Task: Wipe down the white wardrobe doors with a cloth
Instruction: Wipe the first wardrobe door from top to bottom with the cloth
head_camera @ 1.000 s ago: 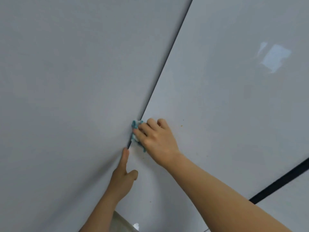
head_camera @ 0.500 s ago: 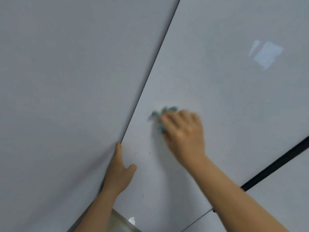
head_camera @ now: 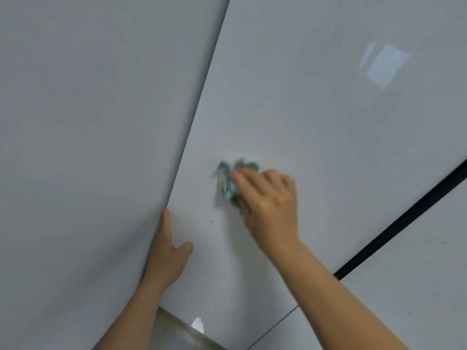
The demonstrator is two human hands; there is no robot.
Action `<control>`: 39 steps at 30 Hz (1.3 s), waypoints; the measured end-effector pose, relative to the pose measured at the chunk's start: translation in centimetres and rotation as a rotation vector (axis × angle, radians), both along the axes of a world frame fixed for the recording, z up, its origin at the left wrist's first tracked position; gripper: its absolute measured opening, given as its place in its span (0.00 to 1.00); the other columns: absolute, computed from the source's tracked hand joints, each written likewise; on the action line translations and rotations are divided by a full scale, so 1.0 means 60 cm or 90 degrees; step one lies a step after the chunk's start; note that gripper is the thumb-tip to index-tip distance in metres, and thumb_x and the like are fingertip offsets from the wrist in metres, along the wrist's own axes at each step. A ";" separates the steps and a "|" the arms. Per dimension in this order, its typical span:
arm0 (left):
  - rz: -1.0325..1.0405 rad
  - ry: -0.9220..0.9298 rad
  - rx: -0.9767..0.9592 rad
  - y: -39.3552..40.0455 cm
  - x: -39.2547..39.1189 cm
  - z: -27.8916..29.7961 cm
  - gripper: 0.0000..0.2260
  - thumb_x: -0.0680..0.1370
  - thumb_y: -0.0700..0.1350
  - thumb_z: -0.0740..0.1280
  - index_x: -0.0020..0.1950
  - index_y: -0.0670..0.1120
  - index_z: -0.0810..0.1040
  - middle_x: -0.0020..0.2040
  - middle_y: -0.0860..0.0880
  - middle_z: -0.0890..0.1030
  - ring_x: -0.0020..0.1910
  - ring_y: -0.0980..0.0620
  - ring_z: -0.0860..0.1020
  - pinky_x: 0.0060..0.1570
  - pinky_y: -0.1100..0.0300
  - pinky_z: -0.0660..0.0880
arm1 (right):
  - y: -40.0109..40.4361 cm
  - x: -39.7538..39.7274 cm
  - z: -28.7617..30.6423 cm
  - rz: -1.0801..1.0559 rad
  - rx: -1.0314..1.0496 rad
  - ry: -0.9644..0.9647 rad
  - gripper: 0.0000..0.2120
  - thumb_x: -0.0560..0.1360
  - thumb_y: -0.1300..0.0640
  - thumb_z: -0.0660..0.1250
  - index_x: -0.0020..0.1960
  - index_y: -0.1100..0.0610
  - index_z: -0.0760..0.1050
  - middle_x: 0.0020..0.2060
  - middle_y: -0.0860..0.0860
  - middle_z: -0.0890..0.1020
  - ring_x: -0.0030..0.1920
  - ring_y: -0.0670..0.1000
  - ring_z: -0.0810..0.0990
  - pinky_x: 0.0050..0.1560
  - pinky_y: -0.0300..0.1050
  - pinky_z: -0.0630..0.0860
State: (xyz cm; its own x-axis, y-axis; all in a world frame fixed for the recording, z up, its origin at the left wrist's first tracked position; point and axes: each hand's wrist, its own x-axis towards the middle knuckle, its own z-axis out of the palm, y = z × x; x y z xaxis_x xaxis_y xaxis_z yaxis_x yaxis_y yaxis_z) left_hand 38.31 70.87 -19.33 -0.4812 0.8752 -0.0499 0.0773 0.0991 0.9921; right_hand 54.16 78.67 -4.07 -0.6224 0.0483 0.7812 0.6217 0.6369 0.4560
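Two glossy white wardrobe doors fill the view: the left door and the middle door, which meet at a slanted seam. My right hand holds a bunched teal-and-white cloth and presses it against the middle door, a little right of the seam; the cloth is blurred by motion. My left hand holds the middle door's edge at the seam, thumb on the front, one finger lying along the seam and the others hidden in the gap. A small dark speck sits on the door below the cloth.
A black gap runs diagonally at the right, with another white panel beyond it. A bit of shiny beige floor shows at the bottom. A window reflection glints on the door at the upper right.
My right hand has swept the cloth from the seam to the right, onto the face of the middle door. My left hand has stayed at the seam.
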 end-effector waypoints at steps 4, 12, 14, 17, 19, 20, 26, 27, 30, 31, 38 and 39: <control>0.003 -0.003 -0.001 -0.003 -0.001 0.003 0.43 0.77 0.35 0.66 0.84 0.55 0.46 0.82 0.55 0.56 0.81 0.54 0.58 0.79 0.51 0.58 | -0.016 0.049 -0.135 -0.006 -0.064 -0.233 0.13 0.79 0.60 0.66 0.61 0.51 0.82 0.59 0.45 0.84 0.47 0.53 0.76 0.47 0.49 0.65; 0.001 -0.010 -0.005 -0.009 0.000 0.002 0.43 0.79 0.36 0.65 0.83 0.59 0.41 0.83 0.53 0.55 0.81 0.54 0.57 0.78 0.50 0.60 | -0.016 0.117 0.078 -0.116 0.095 0.179 0.15 0.77 0.60 0.69 0.62 0.50 0.83 0.59 0.40 0.84 0.49 0.53 0.74 0.49 0.48 0.62; -0.003 -0.007 -0.003 -0.009 0.000 0.003 0.43 0.79 0.36 0.64 0.83 0.59 0.40 0.83 0.53 0.56 0.80 0.54 0.57 0.78 0.49 0.61 | -0.015 0.114 0.068 -0.114 0.072 0.245 0.18 0.75 0.63 0.70 0.63 0.51 0.83 0.61 0.41 0.84 0.49 0.53 0.74 0.50 0.47 0.61; 0.007 -0.012 -0.005 -0.008 -0.001 0.000 0.42 0.79 0.36 0.64 0.83 0.59 0.42 0.83 0.52 0.57 0.80 0.53 0.58 0.77 0.50 0.61 | -0.017 0.082 -0.018 -0.067 0.007 0.173 0.18 0.74 0.65 0.71 0.62 0.53 0.84 0.62 0.45 0.84 0.46 0.54 0.76 0.48 0.48 0.65; 0.012 -0.019 -0.010 -0.007 0.005 0.001 0.42 0.79 0.35 0.65 0.83 0.58 0.43 0.82 0.49 0.59 0.80 0.50 0.60 0.77 0.50 0.62 | -0.017 0.077 -0.066 -0.052 -0.010 0.058 0.19 0.74 0.66 0.73 0.62 0.52 0.84 0.62 0.45 0.84 0.44 0.54 0.77 0.45 0.49 0.66; 0.013 -0.022 -0.012 -0.006 0.008 0.001 0.42 0.79 0.35 0.65 0.83 0.57 0.44 0.82 0.48 0.60 0.79 0.49 0.61 0.76 0.51 0.62 | -0.019 0.080 -0.076 -0.049 -0.006 0.010 0.19 0.74 0.67 0.73 0.62 0.51 0.84 0.62 0.44 0.84 0.43 0.54 0.77 0.44 0.49 0.66; 0.043 -0.031 -0.003 -0.003 0.012 -0.003 0.41 0.79 0.37 0.66 0.84 0.57 0.46 0.82 0.48 0.60 0.80 0.50 0.60 0.76 0.51 0.60 | -0.015 0.107 0.048 -0.090 0.102 0.076 0.14 0.77 0.60 0.72 0.60 0.47 0.84 0.60 0.38 0.84 0.48 0.53 0.76 0.47 0.50 0.67; 0.046 -0.033 -0.001 -0.001 0.015 -0.002 0.41 0.79 0.38 0.66 0.84 0.57 0.46 0.82 0.48 0.60 0.79 0.49 0.61 0.76 0.50 0.61 | -0.013 0.115 0.074 -0.111 0.101 0.142 0.15 0.77 0.59 0.71 0.61 0.47 0.84 0.59 0.38 0.84 0.49 0.53 0.75 0.48 0.50 0.65; 0.037 -0.031 0.002 0.000 0.020 0.001 0.41 0.79 0.37 0.66 0.84 0.56 0.46 0.82 0.48 0.59 0.80 0.48 0.61 0.77 0.50 0.61 | -0.012 0.110 0.079 -0.108 0.044 0.273 0.18 0.75 0.60 0.71 0.64 0.50 0.83 0.60 0.43 0.84 0.49 0.54 0.75 0.48 0.49 0.64; 0.034 -0.033 0.003 0.000 0.020 0.002 0.41 0.79 0.37 0.66 0.84 0.56 0.46 0.82 0.49 0.59 0.80 0.48 0.60 0.77 0.50 0.60 | -0.015 0.102 0.056 -0.097 0.018 0.263 0.18 0.74 0.60 0.72 0.64 0.51 0.83 0.59 0.45 0.84 0.49 0.55 0.75 0.48 0.49 0.64; 0.007 -0.037 -0.004 -0.005 0.012 -0.001 0.41 0.80 0.38 0.66 0.83 0.58 0.46 0.82 0.50 0.59 0.80 0.49 0.60 0.75 0.51 0.61 | -0.029 0.118 -0.052 -0.068 0.014 -0.014 0.16 0.76 0.61 0.75 0.60 0.47 0.84 0.59 0.41 0.84 0.45 0.53 0.76 0.44 0.49 0.67; 0.002 -0.037 -0.004 -0.005 0.011 -0.002 0.41 0.80 0.38 0.66 0.83 0.59 0.45 0.82 0.51 0.59 0.80 0.50 0.60 0.75 0.50 0.61 | -0.027 0.122 -0.032 -0.069 0.038 -0.016 0.15 0.77 0.60 0.74 0.60 0.47 0.84 0.59 0.40 0.84 0.47 0.53 0.75 0.45 0.50 0.67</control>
